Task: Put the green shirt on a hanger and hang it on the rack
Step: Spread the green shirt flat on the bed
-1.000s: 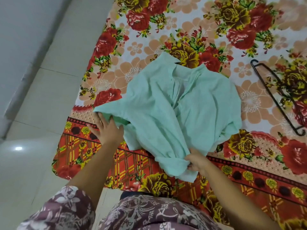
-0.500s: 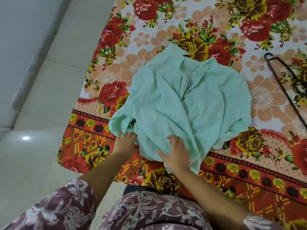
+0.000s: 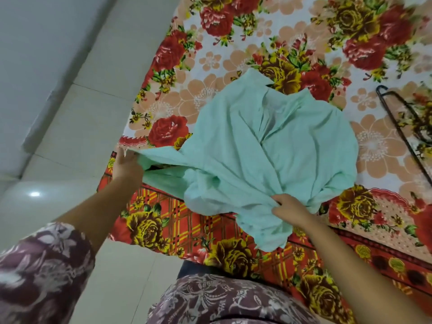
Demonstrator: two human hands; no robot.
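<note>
The mint green shirt [image 3: 264, 157] lies crumpled on a flowered bedsheet [image 3: 210, 94], collar toward the far side. My left hand [image 3: 126, 166] grips the shirt's left edge and holds it stretched out past the bed's corner. My right hand [image 3: 288, 206] is closed on a bunch of fabric near the lower hem. A black hanger [image 3: 402, 127] lies on the sheet at the right, apart from the shirt and partly cut off by the frame edge. No rack is in view.
The bed's near edge hangs down in red plaid and yellow roses [image 3: 210, 235]. White tiled floor [image 3: 58, 127] and a pale wall are to the left. My patterned purple clothing fills the bottom of the view.
My left hand has moved out to the left, pulling the shirt's edge taut. My right hand shifted right and bunched up fabric at the hem. The view moved slightly.
</note>
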